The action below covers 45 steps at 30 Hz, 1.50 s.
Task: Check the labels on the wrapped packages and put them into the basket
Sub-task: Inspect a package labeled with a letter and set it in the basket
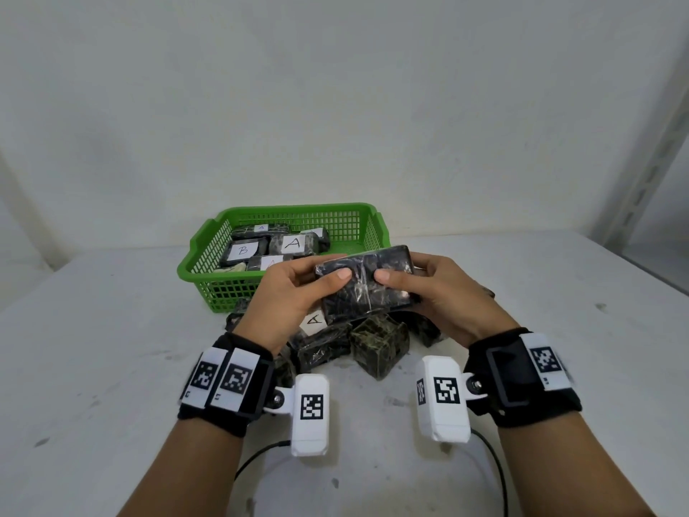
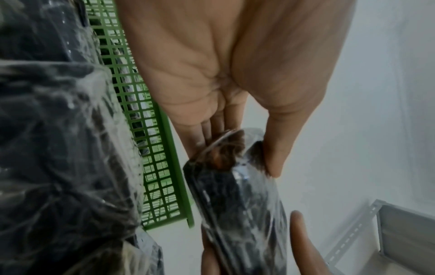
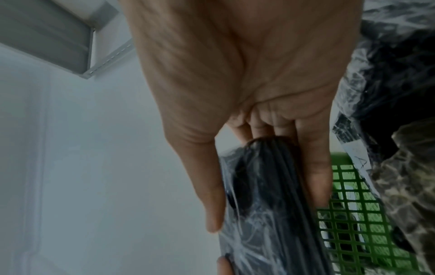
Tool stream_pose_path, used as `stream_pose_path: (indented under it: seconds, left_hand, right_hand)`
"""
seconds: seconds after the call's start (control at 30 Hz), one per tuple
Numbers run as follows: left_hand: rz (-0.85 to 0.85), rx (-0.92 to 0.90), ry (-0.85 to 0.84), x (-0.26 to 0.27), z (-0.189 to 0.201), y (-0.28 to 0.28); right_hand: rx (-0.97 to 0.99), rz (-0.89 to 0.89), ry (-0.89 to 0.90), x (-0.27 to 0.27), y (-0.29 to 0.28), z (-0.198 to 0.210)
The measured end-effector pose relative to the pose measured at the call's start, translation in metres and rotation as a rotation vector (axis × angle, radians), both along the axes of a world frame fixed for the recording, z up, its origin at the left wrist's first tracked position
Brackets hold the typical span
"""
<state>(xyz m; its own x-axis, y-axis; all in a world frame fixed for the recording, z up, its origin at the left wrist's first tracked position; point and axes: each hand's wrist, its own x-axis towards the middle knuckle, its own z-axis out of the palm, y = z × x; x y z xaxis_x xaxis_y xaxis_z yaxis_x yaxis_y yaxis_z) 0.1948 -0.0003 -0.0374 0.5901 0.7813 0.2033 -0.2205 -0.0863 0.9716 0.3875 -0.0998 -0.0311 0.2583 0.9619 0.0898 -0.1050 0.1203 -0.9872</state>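
A white, scuffed table [image 1: 112,330] carries a green mesh basket [image 1: 208,278] just beyond the left hand [image 1: 287,296] and a heap of dark wrapped packages [image 1: 376,341] directly beneath both hands, with black cables [image 1: 496,464] lying nearer the wrists.

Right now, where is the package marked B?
In the head view, the B package lies inside the green basket, at its left side, with an A-labelled package just to its right.
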Motion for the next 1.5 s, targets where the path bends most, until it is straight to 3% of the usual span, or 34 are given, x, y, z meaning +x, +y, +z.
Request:
stream_pose_path:
  seconds: [0.3,0.53,0.8,1.0,1.17,1.37,1.5]
  left_hand:
    - [-0.069,-0.062,-0.056,-0.003,0.002,0.002]
    - [-0.111,0.17,0.137,-0.006,0.002,0.003]
    - [-0.009,0.2,0.091,-0.001,0.001,0.001]
    - [-0.022,0.201,0.045,0.001,0.003,-0.001]
    - [-0.178,0.12,0.137,0.001,0.007,-0.012]
    - [-0.141,0.1,0.138,0.004,0.005,-0.009]
    - [-0.166,0.066,0.146,0.002,0.005,-0.01]
  right_hand:
    - [0.085,-0.013,0.004,0.002,-0.002,0.002]
    - [0.176,-0.123,-0.003,0.003,-0.003,0.008]
    - [-0.14,0.053,0.143,-0.002,-0.008,0.009]
    - [-0.119,0.094,0.161,-0.002,-0.009,0.011]
    - [-0.021,0.107,-0.001,-0.002,-0.004,0.005]
    - [-0.031,0.178,-0.02,-0.006,-0.006,0.005]
    - [-0.02,0.134,-0.019,-0.004,-0.004,0.006]
